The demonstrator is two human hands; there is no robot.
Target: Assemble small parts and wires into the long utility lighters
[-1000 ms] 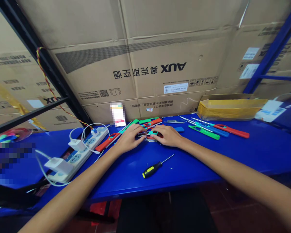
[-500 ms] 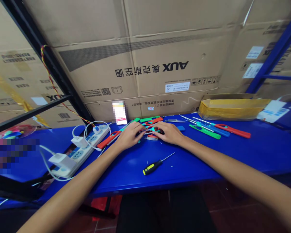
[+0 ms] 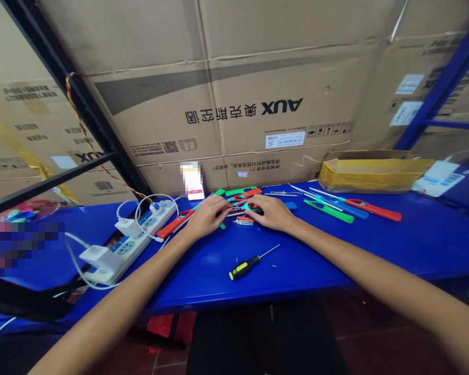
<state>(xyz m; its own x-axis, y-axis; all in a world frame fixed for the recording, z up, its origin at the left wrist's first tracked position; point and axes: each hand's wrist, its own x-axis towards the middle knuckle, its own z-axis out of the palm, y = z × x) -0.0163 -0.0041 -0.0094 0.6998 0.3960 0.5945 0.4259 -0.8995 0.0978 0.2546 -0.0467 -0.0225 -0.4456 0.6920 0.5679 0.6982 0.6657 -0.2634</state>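
Observation:
My left hand and my right hand meet over a small heap of utility lighter parts in the middle of the blue table. Both hands' fingers close on a teal-and-red long-nosed lighter, with its metal shaft toward my left hand. Much of it is hidden by my fingers. A red-handled lighter lies left of my left hand. Green and red lighters lie beyond my right hand. A black-and-yellow screwdriver lies in front of my hands.
A white power strip with plugged-in chargers lies at the table's left. A phone leans against large cardboard boxes at the back. A yellow-taped carton stands at the back right, beside a blue shelf upright.
The view has shifted slightly, with the table appearing a little lower and smaller. My hands have stayed together over the heap, and my left hand has moved slightly toward the lighter.

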